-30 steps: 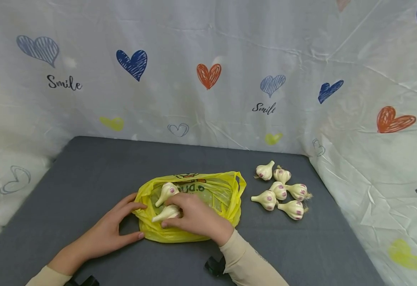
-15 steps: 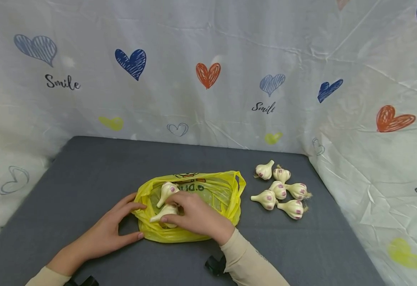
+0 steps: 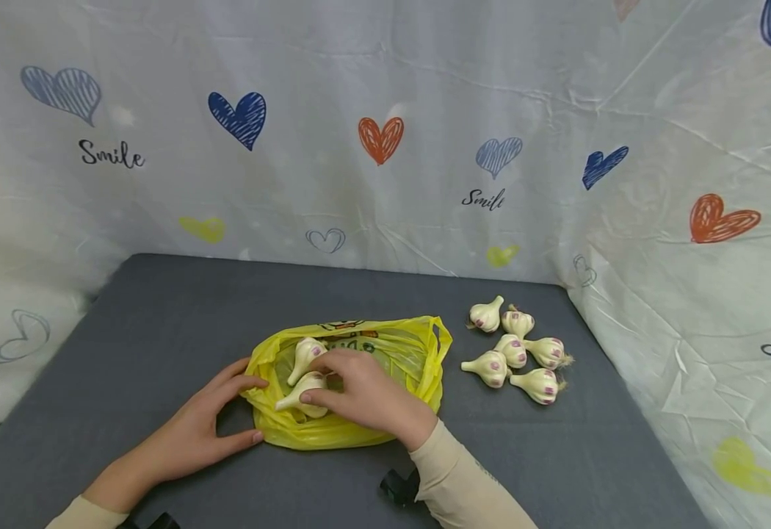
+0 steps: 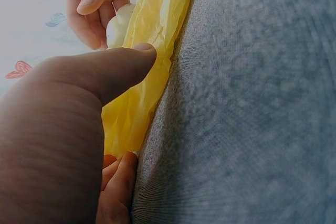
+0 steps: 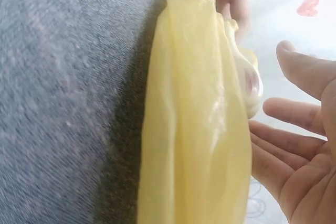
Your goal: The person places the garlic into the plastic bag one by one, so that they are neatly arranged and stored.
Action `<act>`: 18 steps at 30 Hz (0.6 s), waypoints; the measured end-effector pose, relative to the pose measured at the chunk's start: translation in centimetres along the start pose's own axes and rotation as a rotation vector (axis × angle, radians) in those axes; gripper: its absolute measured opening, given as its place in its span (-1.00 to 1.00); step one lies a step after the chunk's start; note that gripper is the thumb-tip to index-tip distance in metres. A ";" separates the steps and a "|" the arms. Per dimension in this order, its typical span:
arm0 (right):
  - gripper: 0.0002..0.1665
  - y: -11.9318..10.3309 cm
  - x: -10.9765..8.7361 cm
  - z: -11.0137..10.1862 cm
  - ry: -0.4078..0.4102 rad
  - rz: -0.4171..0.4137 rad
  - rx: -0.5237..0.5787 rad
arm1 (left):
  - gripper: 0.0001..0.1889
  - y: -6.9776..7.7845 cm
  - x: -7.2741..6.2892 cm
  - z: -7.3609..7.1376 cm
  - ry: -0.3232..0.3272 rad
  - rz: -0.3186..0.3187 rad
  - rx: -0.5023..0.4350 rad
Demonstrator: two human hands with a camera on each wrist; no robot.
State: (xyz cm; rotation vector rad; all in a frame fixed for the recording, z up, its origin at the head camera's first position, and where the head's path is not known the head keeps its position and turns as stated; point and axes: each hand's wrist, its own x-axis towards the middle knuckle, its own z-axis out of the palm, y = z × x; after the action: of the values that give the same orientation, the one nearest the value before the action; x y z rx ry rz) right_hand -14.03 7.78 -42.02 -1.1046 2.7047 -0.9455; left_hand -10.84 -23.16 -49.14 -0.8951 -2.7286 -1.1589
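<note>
A yellow plastic bag (image 3: 352, 438) lies with its mouth spread on the table. Two garlic bulbs are inside at its left end: an upper bulb (image 3: 306, 357) and a lower bulb (image 3: 305, 400). My right hand (image 3: 366, 397) is over the bag beside the lower bulb; in the right wrist view its thumb (image 5: 302, 66) and fingers stand apart, gripping nothing. At the bag's left end, my left hand (image 3: 194, 426) touches the plastic with thumb and fingers spread. The left wrist view shows the left thumb (image 4: 126, 69) against the bag's side.
Several garlic bulbs (image 3: 511, 351) lie in a loose group to the right of the bag on the dark grey table (image 3: 181, 308). A white curtain (image 3: 319, 169) printed with hearts hangs behind and along the sides.
My right hand has let go of the lower garlic bulb, which now lies slightly further left in the bag next to the other one. My left hand has stayed at the bag's end.
</note>
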 end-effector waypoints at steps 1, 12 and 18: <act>-0.51 0.0 0.0 -0.1 0.006 0.000 -0.001 | -0.36 0.0 0.0 0.0 0.000 -0.001 0.001; -0.48 0.0 -0.2 -0.8 0.030 0.004 0.002 | -0.36 -0.1 0.1 0.0 -0.005 -0.011 -0.007; -0.48 0.0 -0.3 -1.1 0.025 0.009 0.020 | -0.36 -0.1 0.1 0.1 -0.007 -0.013 -0.007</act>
State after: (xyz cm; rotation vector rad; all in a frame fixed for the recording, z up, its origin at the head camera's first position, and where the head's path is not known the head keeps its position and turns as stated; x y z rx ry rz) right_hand -14.15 8.56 -41.20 -1.0834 2.7107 -0.9897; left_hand -10.96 -23.11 -49.24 -0.8850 -2.7420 -1.1710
